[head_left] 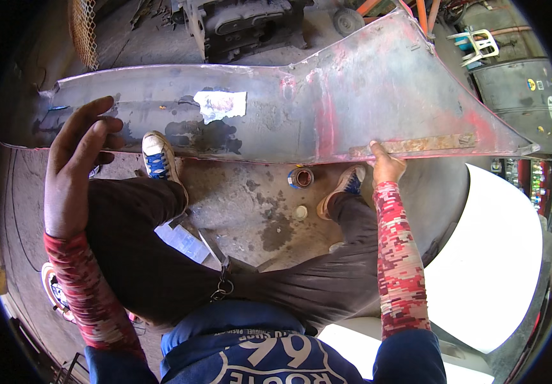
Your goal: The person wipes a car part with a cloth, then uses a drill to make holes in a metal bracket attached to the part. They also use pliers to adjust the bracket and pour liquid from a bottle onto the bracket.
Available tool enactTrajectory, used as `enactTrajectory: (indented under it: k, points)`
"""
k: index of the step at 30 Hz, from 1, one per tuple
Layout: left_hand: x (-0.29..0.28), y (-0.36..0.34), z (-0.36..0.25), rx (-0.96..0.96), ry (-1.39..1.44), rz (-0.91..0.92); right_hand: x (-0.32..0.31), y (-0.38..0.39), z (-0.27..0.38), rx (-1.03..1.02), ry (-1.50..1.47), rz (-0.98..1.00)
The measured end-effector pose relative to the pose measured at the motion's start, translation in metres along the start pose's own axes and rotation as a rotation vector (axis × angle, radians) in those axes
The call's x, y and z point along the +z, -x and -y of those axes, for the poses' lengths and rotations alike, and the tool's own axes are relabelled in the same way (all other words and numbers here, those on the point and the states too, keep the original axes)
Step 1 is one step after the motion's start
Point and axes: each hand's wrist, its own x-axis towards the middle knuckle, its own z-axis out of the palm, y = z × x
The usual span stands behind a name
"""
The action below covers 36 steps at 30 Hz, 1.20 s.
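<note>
A long, bare grey metal body panel [269, 131] with pink-red paint traces lies across in front of me, narrow at the left and flaring wide at the right. My right hand [388, 165] grips its near edge, the thumb on top by a rusty flat strip [430, 144] and the other fingers hidden underneath. Raised over the panel's left end, my left hand [84, 144] has its fingers bent and apart, with nothing in it. A torn white piece of paper [221, 105] lies on the panel among dark wet-looking patches.
Between my shoes stand an open can [300, 177] of brown stuff and a small round lid [300, 212]. A clear plastic sheet or box [183, 242] lies near my left leg. At right is a large white curved panel [490, 262]. A dark engine block [247, 25] sits beyond.
</note>
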Motion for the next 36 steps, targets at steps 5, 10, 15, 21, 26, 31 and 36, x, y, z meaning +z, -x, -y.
enactTrajectory:
  k: [5,10,15,21,26,31,36]
  points:
    - [0.017,0.003,0.006,0.126,-0.247,0.067,0.002,-0.002,-0.002,-0.021,-0.046,-0.012]
    - [0.017,0.006,0.002,0.154,-0.551,0.241,0.002,-0.004,-0.005,0.037,-0.064,-0.037]
    - [0.017,0.008,0.003,0.127,-0.531,0.275,0.0,-0.004,-0.005,0.013,-0.04,0.002]
    - [0.013,0.007,0.005,0.104,-0.5,0.294,0.002,-0.003,0.0,0.07,-0.023,-0.006]
    - [0.011,0.006,0.004,0.103,-0.461,0.307,0.002,-0.002,0.001,0.071,-0.027,-0.004]
    - [0.009,0.006,0.002,0.072,-0.457,0.32,0.003,0.0,0.005,0.091,-0.04,-0.018]
    - [0.008,0.006,0.002,0.071,-0.437,0.317,0.004,0.003,0.008,0.123,-0.038,-0.017]
